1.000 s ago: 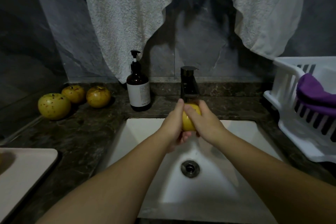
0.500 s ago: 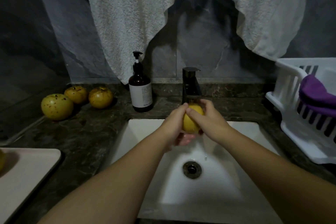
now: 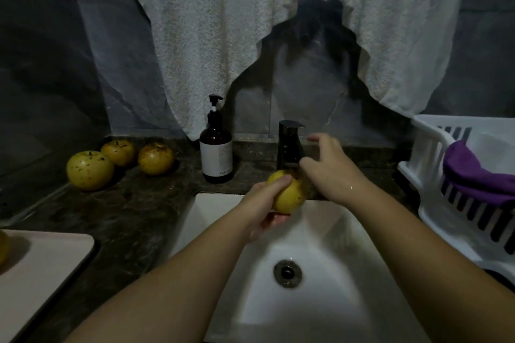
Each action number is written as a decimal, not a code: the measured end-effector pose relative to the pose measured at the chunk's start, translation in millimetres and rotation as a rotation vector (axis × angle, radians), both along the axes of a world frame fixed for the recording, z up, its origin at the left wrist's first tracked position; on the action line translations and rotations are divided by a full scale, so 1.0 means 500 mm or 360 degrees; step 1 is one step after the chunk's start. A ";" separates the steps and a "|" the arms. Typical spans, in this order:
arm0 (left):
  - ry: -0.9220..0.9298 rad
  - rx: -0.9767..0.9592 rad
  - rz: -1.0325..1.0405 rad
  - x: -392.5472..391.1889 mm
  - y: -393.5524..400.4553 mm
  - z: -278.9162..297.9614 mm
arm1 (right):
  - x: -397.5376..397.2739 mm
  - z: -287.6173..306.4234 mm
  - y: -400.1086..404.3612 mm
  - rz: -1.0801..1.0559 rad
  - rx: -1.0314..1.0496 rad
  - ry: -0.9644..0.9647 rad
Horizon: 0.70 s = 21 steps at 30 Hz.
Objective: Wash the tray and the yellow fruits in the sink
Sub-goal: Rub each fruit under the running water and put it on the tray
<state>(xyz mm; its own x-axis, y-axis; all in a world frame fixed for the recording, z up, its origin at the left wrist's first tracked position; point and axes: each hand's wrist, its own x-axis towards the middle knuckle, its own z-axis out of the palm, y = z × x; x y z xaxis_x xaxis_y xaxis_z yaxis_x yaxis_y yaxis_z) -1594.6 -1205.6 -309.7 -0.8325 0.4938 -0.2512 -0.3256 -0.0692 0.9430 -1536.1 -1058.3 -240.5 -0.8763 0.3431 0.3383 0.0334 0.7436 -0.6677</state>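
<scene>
Our left hand [image 3: 264, 203] grips the round yellow spotted fruit [image 3: 289, 192] above the white ceramic sink [image 3: 320, 237]; our right hand [image 3: 326, 164], fingers spread, reaches toward the black faucet [image 3: 289, 145] at 12 o'clock

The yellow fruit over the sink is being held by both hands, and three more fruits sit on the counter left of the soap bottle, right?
Not quite. In the head view only the left hand holds the yellow fruit; the right hand is off it, by the tap. The three fruits left of the soap bottle are right.
</scene>
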 end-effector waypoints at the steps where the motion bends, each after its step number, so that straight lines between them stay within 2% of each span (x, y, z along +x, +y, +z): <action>1: 0.0011 -0.0007 0.0002 0.001 0.003 0.001 | -0.002 0.010 -0.005 0.0016 0.0102 0.0081; 5: 0.0124 -0.0045 0.0004 0.008 0.010 0.002 | -0.017 0.034 -0.015 0.0161 0.0446 0.0007; 13: 0.0277 -0.0108 -0.0003 0.006 0.008 -0.007 | -0.045 0.053 -0.018 0.0190 0.0528 0.0019; 15: 0.0296 -0.0145 -0.0013 0.010 0.007 -0.005 | -0.040 0.052 -0.018 0.0190 0.0483 -0.0022; 17: 0.0270 -0.0193 -0.0032 0.012 0.005 -0.005 | -0.030 0.052 -0.015 0.0215 0.0289 -0.0047; 19: 0.0193 -0.0215 -0.0074 0.012 0.003 -0.008 | -0.012 0.046 -0.007 0.0137 0.0044 0.0102; 21: 0.0121 -0.0246 -0.0160 0.017 0.001 -0.009 | 0.017 0.024 0.002 -0.0106 -0.0022 0.0267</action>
